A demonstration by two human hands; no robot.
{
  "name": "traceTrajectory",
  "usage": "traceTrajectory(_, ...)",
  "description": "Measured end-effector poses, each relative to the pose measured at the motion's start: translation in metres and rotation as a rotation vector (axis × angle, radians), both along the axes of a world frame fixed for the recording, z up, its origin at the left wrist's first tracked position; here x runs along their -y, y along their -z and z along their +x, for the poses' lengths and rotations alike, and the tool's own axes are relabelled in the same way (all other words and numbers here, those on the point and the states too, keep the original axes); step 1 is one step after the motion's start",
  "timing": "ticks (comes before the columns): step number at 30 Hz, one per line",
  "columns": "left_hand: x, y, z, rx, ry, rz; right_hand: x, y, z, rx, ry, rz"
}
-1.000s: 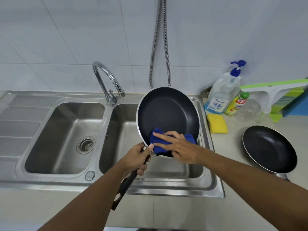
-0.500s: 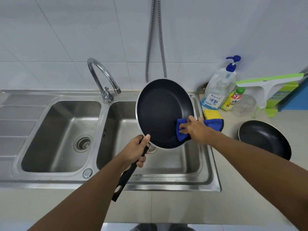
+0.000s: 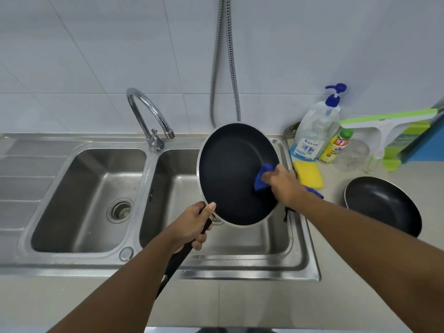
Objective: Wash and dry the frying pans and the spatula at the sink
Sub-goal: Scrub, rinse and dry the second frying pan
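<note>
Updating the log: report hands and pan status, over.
Left hand grips pan by its handle. Right hand holds blue cloth against its inner right wall. Pan tilted above right basin. Second pan sits apart on counter; nothing obstructs.

The pan [image 3: 235,174] hangs over the sink [image 3: 310,248] beyond the left hand [image 3: 192,224], the cloth [image 3: 260,180] under the right hand [image 3: 281,183], and a second pan [image 3: 382,205] sits on the surface [image 3: 360,272] to its right.

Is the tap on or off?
Off: no water falls from the tap spout into the sink.
</note>
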State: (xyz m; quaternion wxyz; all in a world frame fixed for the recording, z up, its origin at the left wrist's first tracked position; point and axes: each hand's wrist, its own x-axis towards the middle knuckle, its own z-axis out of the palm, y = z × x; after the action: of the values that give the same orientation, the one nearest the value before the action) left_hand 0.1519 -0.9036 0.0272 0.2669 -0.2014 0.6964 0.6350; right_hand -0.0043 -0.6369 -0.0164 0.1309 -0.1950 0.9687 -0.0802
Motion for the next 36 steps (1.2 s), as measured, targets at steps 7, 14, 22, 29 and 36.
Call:
traceTrajectory(7,-0.017,-0.001,-0.003,-0.041,0.056,0.022,0.095,-0.053,-0.033,-0.071,0.654,-0.795)
traceTrajectory(14,-0.008,-0.005,-0.003,-0.054,0.03,0.032,0.116,-0.033,0.045,-0.193,-0.109,-0.483)
traceTrajectory(22,-0.004,-0.004,0.006,-0.052,0.052,0.011,0.109,-0.04,0.002,-0.094,-0.086,-0.595)
traceTrajectory(29,0.008,-0.002,0.006,-0.066,-0.046,0.016,0.055,-0.009,0.04,-0.005,-0.663,-0.457)
traceTrajectory(36,0.012,-0.006,0.011,-0.041,0.059,-0.068,-0.034,-0.006,0.022,-0.15,-0.31,0.026)
